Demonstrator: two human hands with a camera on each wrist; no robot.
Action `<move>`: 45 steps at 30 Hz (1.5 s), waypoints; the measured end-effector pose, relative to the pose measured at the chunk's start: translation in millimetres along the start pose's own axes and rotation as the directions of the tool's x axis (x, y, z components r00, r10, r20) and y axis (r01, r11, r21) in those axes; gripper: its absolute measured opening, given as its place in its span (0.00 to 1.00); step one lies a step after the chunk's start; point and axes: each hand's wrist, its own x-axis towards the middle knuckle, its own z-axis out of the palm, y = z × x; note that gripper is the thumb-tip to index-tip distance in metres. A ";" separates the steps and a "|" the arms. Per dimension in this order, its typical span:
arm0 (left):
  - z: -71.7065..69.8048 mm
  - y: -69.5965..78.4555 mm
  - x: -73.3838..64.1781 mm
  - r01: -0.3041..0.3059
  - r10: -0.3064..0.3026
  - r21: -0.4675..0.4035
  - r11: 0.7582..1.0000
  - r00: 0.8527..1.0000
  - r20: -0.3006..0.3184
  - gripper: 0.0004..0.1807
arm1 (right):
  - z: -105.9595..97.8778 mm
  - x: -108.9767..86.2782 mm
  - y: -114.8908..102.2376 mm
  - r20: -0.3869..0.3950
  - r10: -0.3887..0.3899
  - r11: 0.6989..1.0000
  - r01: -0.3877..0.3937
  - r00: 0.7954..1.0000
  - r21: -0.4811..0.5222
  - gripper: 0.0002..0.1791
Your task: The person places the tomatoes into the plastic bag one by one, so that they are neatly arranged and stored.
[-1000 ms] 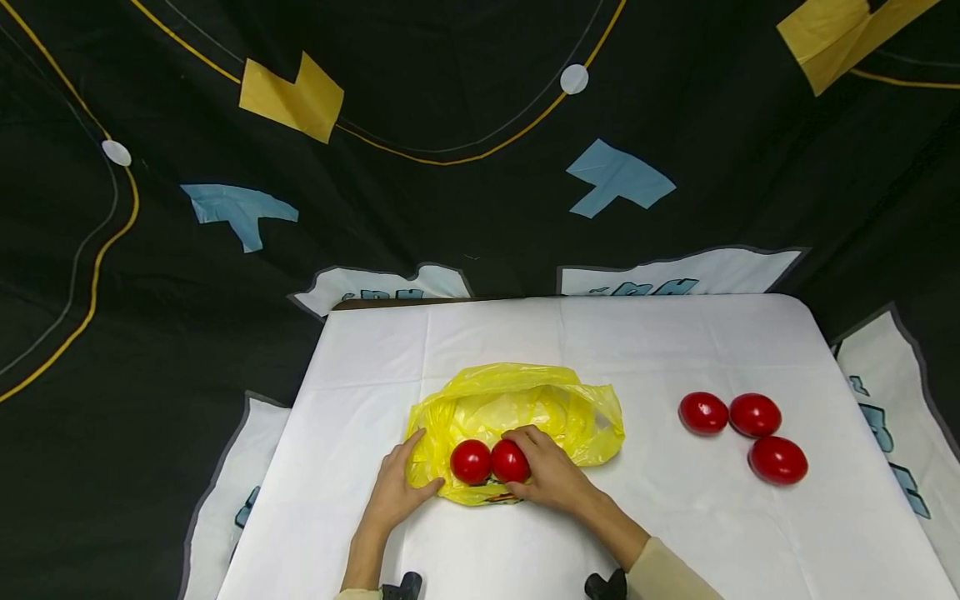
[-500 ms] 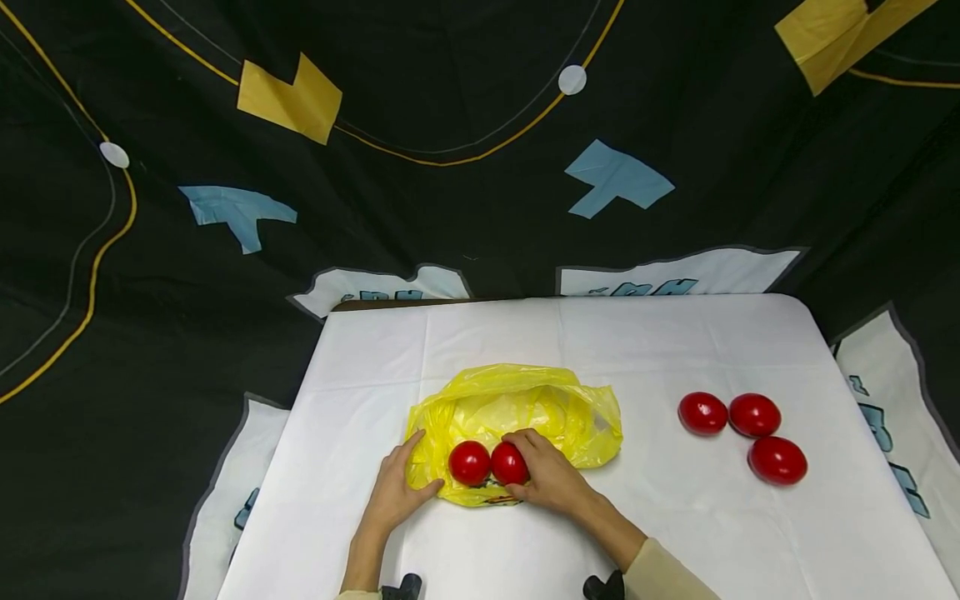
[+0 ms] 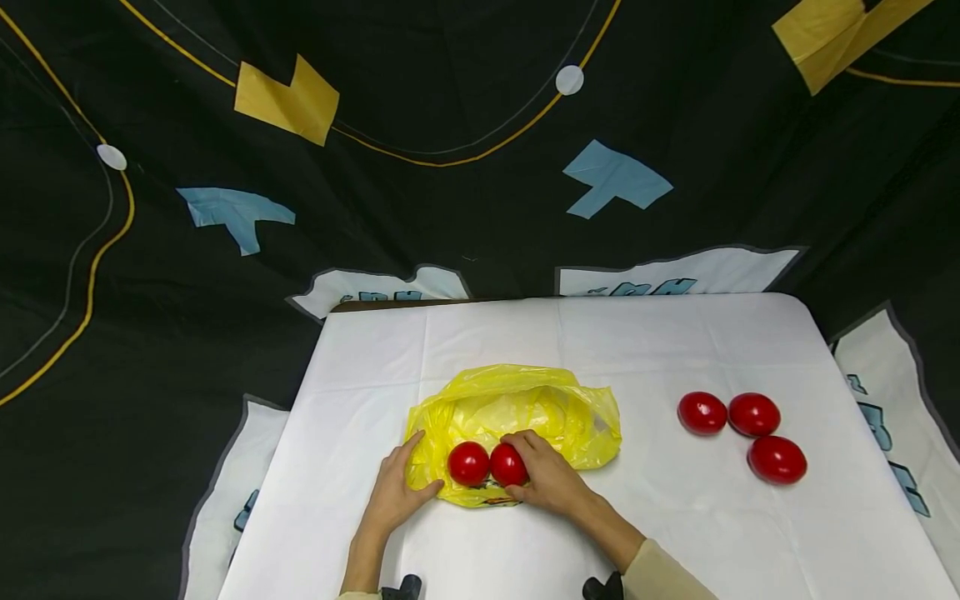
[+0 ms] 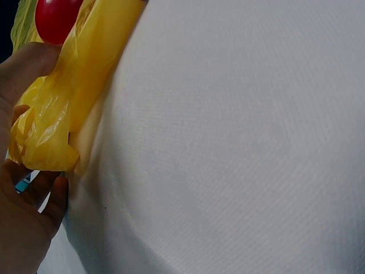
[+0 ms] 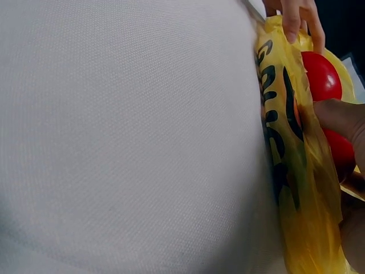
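Note:
A yellow plastic bag lies on the table with its mouth spread wide. Two shiny red balls sit side by side in its front part, a left ball and a right ball. My right hand curls its thumb and fingers round the right ball, and the thumb also crosses the bag's near edge in the right wrist view. At the bag's left end, my left hand holds the yellow plastic between thumb and fingers. Dark printing shows on the bag's near side. My palms hide part of both grips.
Three more red balls stand in a close group on the right of the white-covered table. A black patterned cloth hangs behind the table and at its sides. Dark wrist mounts show at the bottom.
Both hands, the bag and the balls keep their places. The whole head view has shifted very slightly.

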 end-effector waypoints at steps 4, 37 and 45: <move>0.8 -0.9 -0.1 -0.011 0.011 -0.001 1.000 1.000 -0.005 0.48 | 0.8 -0.3 0.3 0.011 0.007 1.000 -0.007 1.000 0.004 0.40; -0.1 -2.3 0.6 -0.004 0.004 0.000 1.000 1.000 0.011 0.49 | -16.5 -6.6 -13.5 -0.053 -0.035 0.999 0.035 0.998 -0.019 0.44; -0.3 -1.4 0.6 0.001 -0.001 -0.005 1.000 1.000 0.013 0.49 | -36.7 -21.7 -20.5 -0.088 -0.003 1.000 0.002 0.996 -0.007 0.41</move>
